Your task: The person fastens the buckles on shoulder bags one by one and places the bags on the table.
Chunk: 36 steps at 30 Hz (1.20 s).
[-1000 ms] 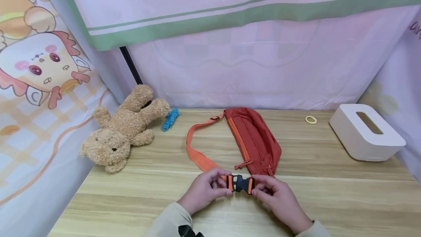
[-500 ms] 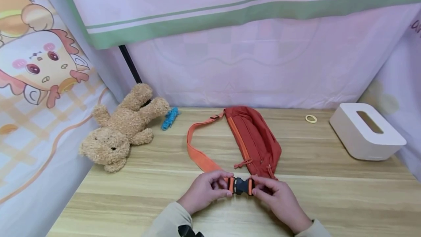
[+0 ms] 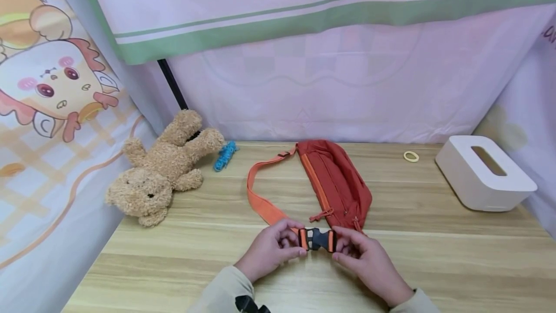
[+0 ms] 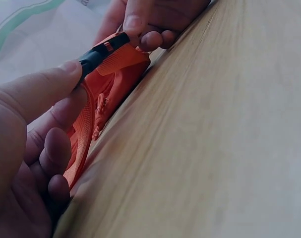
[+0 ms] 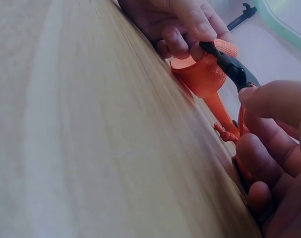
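Note:
Between my two hands a black side-release buckle (image 3: pixel 320 239) is held level, close over the table. My left hand (image 3: pixel 278 244) pinches its left end by the orange webbing, thumb in front. At the other end, the thumb and fingers of my right hand (image 3: pixel 369 262) grip the right half. The two halves meet, and light gaps show between the prongs on the left side. Behind the hands lies the red waist bag (image 3: pixel 334 182), its orange strap (image 3: pixel 256 192) looping out to the left. In the left wrist view the buckle (image 4: pixel 98 55) is seen edge-on between the thumbs.
A teddy bear (image 3: pixel 162 165) lies at the left, with a bundle of blue cord (image 3: pixel 225 156) by its foot. Back right are a pale yellow ring (image 3: pixel 410 157) and a white tissue box (image 3: pixel 486 173). Fabric curtains (image 3: pixel 321 86) border the table.
The buckle and my fingertips have risen slightly toward the bag. Its prong gaps looked narrower half a second ago and show more now. Both hands keep their grip.

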Motion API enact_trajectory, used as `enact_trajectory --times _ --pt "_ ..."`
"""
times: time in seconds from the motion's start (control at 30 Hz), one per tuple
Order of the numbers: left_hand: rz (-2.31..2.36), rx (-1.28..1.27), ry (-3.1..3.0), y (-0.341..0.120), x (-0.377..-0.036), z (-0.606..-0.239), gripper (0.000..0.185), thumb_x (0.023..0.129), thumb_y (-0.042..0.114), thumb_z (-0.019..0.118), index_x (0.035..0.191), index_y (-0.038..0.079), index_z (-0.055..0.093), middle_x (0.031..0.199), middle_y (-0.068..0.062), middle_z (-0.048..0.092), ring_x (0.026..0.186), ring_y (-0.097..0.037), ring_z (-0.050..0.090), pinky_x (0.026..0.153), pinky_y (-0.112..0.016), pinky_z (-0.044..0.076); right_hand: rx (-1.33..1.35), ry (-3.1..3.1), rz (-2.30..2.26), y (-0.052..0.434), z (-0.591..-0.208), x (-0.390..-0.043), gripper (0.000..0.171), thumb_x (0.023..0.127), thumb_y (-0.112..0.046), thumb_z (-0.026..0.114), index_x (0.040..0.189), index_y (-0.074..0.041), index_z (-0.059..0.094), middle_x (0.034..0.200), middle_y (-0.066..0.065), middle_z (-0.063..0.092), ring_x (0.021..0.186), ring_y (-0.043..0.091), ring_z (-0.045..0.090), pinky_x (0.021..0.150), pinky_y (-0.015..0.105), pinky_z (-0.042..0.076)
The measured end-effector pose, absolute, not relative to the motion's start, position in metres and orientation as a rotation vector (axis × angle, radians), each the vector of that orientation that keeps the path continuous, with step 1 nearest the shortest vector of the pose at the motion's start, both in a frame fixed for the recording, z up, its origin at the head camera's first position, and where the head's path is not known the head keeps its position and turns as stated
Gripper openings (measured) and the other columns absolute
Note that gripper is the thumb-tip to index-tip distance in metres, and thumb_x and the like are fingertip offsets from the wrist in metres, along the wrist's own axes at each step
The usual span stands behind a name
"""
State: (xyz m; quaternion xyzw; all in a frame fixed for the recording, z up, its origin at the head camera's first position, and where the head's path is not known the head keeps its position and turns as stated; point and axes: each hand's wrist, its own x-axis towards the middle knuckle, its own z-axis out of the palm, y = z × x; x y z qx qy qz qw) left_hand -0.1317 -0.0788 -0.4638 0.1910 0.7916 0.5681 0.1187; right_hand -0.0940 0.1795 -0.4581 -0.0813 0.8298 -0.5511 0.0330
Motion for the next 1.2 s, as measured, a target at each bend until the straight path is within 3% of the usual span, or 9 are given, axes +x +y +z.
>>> enact_trajectory --times 0.63,0.97,1.2 --pt "1.485 0.625 2.362 -0.0805 -0.1336 -0.4587 0.048 0.087 0.03 0.08 0.134 0.026 0.065 0.092 0.009 0.066 0.074 -0.008 0.057 0.065 -0.023 0.048 -0.379 2.597 -1.649 0.1836 -0.4597 -0.0941 0.054 0.083 -0.014 0.083 0.133 -0.007 0.063 0.087 -0.002 0.063 0.08 0.009 0.058 0.069 0.025 0.05" --pt "1.611 0.571 2.282 -0.0804 -0.132 -0.4618 0.048 0.082 0.021 0.085 0.126 0.021 0.066 0.091 0.005 0.067 0.069 -0.01 0.054 0.06 -0.022 0.045 -0.36 2.536 -1.738 0.181 -0.4602 -0.0931 0.05 0.08 -0.01 0.084 0.126 -0.009 0.063 0.085 0.0 0.064 0.077 0.012 0.06 0.066 0.026 0.051" --pt "1.634 0.55 2.291 -0.0782 -0.131 -0.4609 0.046 0.081 0.021 0.086 0.123 0.024 0.067 0.091 0.006 0.068 0.069 -0.01 0.055 0.059 -0.021 0.045 -0.33 2.51 -1.735 0.1813 -0.4588 -0.0941 0.048 0.079 -0.013 0.086 0.121 -0.008 0.063 0.085 0.002 0.066 0.076 0.013 0.061 0.066 0.026 0.051"
